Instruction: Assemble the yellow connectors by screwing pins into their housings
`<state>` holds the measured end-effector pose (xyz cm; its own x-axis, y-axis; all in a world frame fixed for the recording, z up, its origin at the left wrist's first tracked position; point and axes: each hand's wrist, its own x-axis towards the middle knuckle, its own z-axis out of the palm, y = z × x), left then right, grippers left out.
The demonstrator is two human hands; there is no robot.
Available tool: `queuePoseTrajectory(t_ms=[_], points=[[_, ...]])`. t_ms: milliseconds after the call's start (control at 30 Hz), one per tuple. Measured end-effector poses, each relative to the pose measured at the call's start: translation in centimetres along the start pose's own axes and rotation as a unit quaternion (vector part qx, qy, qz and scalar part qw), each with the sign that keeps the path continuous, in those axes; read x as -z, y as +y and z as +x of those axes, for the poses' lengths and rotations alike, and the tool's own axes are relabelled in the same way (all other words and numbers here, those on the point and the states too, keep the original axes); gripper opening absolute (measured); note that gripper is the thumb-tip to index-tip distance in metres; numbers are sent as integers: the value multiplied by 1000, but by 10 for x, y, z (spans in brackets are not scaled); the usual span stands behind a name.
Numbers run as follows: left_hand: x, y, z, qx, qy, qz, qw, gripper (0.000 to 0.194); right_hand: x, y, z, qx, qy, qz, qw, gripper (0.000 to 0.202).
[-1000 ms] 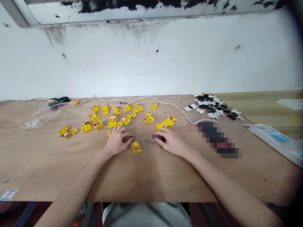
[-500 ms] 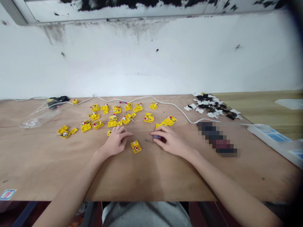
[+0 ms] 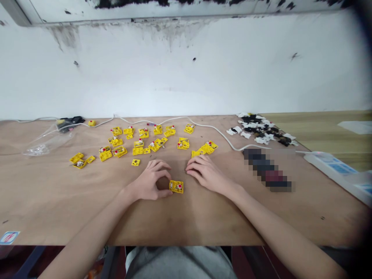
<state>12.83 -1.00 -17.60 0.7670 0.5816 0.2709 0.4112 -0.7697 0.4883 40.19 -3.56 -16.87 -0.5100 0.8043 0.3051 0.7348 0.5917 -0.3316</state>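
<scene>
My left hand (image 3: 155,180) has its thumb and a finger pinched at the left end of an open yellow case (image 3: 176,186). Inside the case a red-and-white part shows, and the case lies on the wooden table (image 3: 174,221). My right hand (image 3: 205,174) is to the right of that case, fingers curled and pressed together near the tabletop; what they hold, if anything, is hidden. Beyond the hands lie several other open yellow cases (image 3: 183,143), many with red parts. A small yellow piece (image 3: 135,162) rests behind my left hand.
Black and white pieces (image 3: 261,130) form a pile at the back right. A white cable (image 3: 213,129) crosses the rear to a power strip (image 3: 334,170). A blurred-out dark patch (image 3: 267,170) lies right of my right hand, and a clear plastic bag (image 3: 48,143) at the left.
The near yellow case has moved right and slightly closer to me and has turned, with my left hand now at it. The dark purple object and thin piece by my right hand no longer show.
</scene>
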Motion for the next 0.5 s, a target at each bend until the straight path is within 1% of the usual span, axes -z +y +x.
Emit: queuePoseTrajectory(t_ms=[100,200,267,400,500], points=[[-1,7,1,-13,-6,-3,1000,38,1,-2,0,-10,16,27,999,19],[-1,11,3,-10,4,-12,1000,42,0,-9,-1,-39,48,100,993,18],[-4,11,4,9,25,-26,999,34,-3,-15,-2,-57,56,152,985,19],[-13,10,5,51,68,-65,994,14,-13,-25,-4,-75,34,212,974,21],[-18,10,6,64,75,-94,991,13,-15,-27,-4,-85,23,240,967,22]])
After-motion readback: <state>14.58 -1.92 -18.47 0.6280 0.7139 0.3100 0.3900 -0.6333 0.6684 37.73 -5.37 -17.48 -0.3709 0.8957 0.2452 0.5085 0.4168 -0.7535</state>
